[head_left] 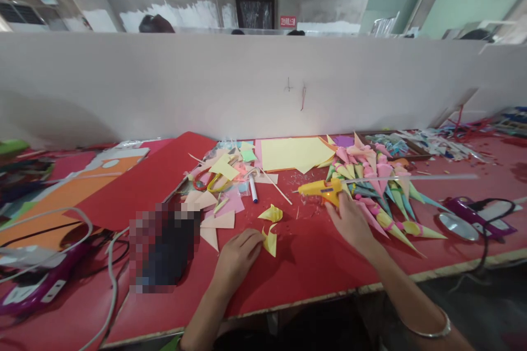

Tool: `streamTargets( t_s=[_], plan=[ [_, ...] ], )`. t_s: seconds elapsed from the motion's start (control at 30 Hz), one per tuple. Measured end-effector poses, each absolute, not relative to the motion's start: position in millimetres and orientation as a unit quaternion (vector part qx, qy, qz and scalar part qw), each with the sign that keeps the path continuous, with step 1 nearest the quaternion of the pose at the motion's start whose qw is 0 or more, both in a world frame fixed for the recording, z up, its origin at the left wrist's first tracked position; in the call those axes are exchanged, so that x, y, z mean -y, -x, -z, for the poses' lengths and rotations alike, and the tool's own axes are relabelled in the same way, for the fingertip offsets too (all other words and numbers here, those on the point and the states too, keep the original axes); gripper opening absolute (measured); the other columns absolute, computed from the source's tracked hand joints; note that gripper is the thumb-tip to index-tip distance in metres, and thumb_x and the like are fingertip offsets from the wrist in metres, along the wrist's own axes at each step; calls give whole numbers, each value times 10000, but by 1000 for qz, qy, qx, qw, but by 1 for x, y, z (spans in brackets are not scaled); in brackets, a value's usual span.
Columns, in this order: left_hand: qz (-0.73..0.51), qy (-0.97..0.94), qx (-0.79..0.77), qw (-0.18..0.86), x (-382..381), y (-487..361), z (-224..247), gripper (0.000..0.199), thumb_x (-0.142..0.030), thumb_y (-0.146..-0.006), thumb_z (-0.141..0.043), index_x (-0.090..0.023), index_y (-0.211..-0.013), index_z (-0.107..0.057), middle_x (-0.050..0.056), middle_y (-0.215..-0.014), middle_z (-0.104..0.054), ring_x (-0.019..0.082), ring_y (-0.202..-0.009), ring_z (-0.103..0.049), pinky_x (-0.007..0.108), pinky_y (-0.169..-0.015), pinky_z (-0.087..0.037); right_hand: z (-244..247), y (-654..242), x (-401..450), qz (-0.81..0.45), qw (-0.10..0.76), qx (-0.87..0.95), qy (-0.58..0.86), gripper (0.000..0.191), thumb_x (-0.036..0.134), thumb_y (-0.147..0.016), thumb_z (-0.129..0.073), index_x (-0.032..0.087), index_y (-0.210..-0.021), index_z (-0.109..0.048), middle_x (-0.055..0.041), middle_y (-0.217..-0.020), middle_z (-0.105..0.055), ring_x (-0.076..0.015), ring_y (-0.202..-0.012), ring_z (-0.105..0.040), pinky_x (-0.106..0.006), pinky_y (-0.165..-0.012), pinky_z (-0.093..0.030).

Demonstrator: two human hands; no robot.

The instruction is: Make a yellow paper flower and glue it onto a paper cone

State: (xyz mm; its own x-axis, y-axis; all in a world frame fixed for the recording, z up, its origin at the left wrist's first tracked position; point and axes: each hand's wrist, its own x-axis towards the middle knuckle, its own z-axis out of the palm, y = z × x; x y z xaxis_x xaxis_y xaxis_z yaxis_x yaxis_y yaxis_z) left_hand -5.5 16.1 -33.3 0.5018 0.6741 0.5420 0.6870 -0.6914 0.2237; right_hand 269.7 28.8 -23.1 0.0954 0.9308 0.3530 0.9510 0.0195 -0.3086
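Note:
My right hand [349,219] is closed around the handle of a yellow hot glue gun [320,190], its nozzle pointing left and a long clear glue stick [424,177] running out of its back. With closed fingertips, my left hand [241,252] grips the edge of a curled yellow paper piece [270,242] just above the red tabletop. Behind that piece lies a second curled yellow paper piece [270,213], touched by neither hand. To the right of the glue gun is a pile of pastel paper cones [381,186], pink, green and yellow, some with pink bands.
Paper scraps [222,167], scissors [216,182] and a capped marker [252,189] lie at centre left. Yellow sheets [288,153] rest against the white partition [247,82]. Purple corded devices [489,225] flank the workspace. A pixelated dark patch covers something left of my left hand.

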Motion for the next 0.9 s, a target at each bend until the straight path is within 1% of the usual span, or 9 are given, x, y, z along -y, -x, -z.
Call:
streamTargets(
  t_s=[0.1,0.17,0.33,0.53,0.6,0.7,0.77,0.83,0.9],
  plan=[
    [316,864,391,4,-16,6,34,199,-169,-820,-376,-194,-814,-573,24,-781,-632,122,-711,-603,221,-635,-493,23,-267,-42,21,270,663,698,279,208,-836,-301,84,-1075,-374,-177,-1043,-515,-253,-1005,-493,-347,-778,-409],
    [321,862,391,4,-16,7,35,192,-168,-816,-383,-195,-823,-573,26,-786,-633,126,-722,-606,223,-639,-496,25,-262,-51,15,251,670,699,309,178,-835,-299,59,-1115,-356,-193,-1088,-492,-251,-1052,-465,-347,-826,-390],
    [338,855,394,3,-17,9,36,168,-162,-803,-405,-197,-813,-570,26,-785,-635,132,-726,-613,227,-644,-503,34,-248,-68,-6,205,688,696,250,149,-835,-299,85,-1022,-452,-152,-940,-565,-235,-878,-547,-336,-769,-418],
    [403,812,420,-32,-19,11,30,147,-149,-781,-415,-176,-759,-558,33,-737,-616,126,-688,-604,218,-616,-499,27,-250,-58,11,196,685,701,323,189,-813,-386,26,-1088,-434,-184,-979,-536,-272,-951,-505,-365,-817,-389],
    [414,799,432,-45,-19,12,28,136,-146,-765,-425,-175,-738,-555,31,-720,-614,129,-674,-599,225,-608,-497,21,-251,-45,34,197,676,709,353,211,-805,-408,42,-1115,-420,-190,-1014,-517,-285,-979,-485,-388,-809,-389],
    [418,790,444,-63,-19,14,26,130,-142,-755,-433,-174,-741,-558,31,-719,-615,132,-671,-593,233,-607,-493,12,-249,-24,47,227,675,701,287,203,-801,-407,90,-1056,-476,-168,-1008,-522,-276,-1003,-477,-395,-829,-379],
    [419,787,447,-75,-20,15,24,127,-135,-750,-437,-176,-741,-557,29,-719,-614,130,-669,-589,235,-609,-489,10,-242,-15,-22,265,692,671,234,207,-808,-397,134,-994,-519,-116,-941,-561,-225,-927,-526,-340,-803,-405],
    [418,786,447,-84,-21,17,22,120,-131,-741,-445,-180,-728,-554,22,-710,-612,127,-659,-585,233,-603,-485,8,-232,-11,-128,288,711,628,201,219,-807,-398,170,-935,-545,-57,-826,-600,-168,-778,-572,-277,-714,-439],
    [412,790,445,-92,-20,20,20,119,-136,-735,-448,-182,-718,-556,15,-699,-610,123,-646,-581,228,-594,-483,7,-218,-13,-191,297,717,601,199,225,-801,-406,185,-930,-552,-28,-777,-615,-141,-707,-581,-242,-653,-442]
  ],
)
